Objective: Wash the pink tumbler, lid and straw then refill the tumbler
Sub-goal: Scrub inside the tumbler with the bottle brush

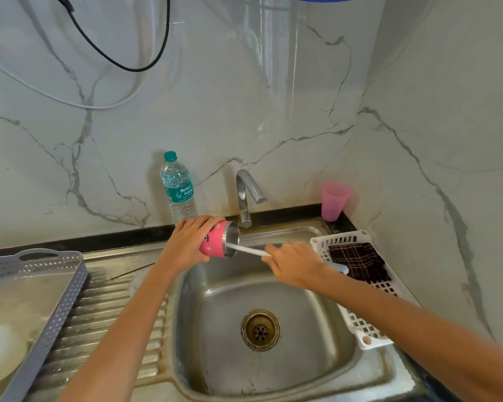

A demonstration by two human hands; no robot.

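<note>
My left hand (186, 242) grips the pink tumbler (215, 242) and holds it on its side above the back of the steel sink (317, 300), with its steel mouth turned to the right. My right hand (294, 264) holds a bottle brush (250, 250) by its white stem, whose front end is inside the tumbler's mouth. The brush's pale blue handle end sticks out behind my right hand. A thin straw-like rod (134, 271) and a clear round lid (137, 282) lie on the drainboard, partly hidden by my left forearm.
A tap (246, 192) stands behind the sink with no water running. A water bottle (178, 188) stands left of it, a pink plastic cup (334, 201) to the right. A white basket (357, 314) holds a dark cloth (360, 261). A grey crate (41, 300) sits at left.
</note>
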